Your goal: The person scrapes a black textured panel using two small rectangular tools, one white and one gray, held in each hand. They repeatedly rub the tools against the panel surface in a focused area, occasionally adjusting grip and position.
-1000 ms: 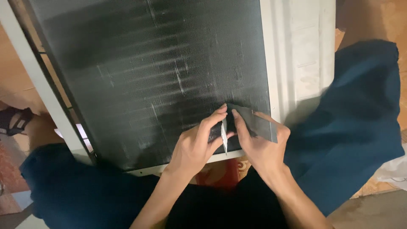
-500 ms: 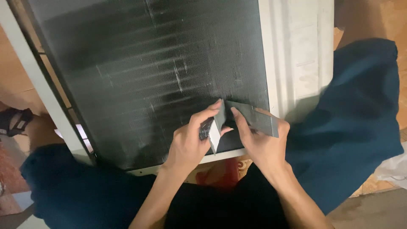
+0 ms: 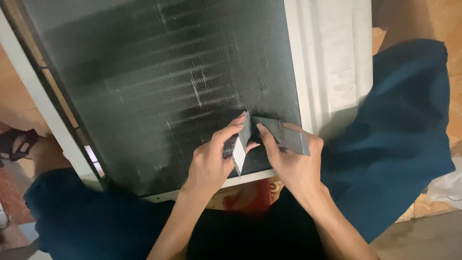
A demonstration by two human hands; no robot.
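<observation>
A large dark finned coil panel (image 3: 159,86) in a white metal frame (image 3: 332,62) lies tilted across my lap. Over its lower right corner both hands hold one folded grey sheet, like sandpaper, with a white underside (image 3: 239,155). My left hand (image 3: 211,161) pinches the sheet's left fold between thumb and fingers. My right hand (image 3: 291,161) grips the longer grey part (image 3: 284,136), which reaches right toward the frame. The fold stands up off the fins.
My legs in dark blue trousers (image 3: 399,144) spread on both sides under the panel. A dark sandal (image 3: 17,144) lies on the tiled floor at the left. A red patterned thing (image 3: 250,195) shows below the panel's lower edge.
The sheet has been bent open between the hands, so its white underside shows more. Both hands have stayed near the panel's lower right corner.
</observation>
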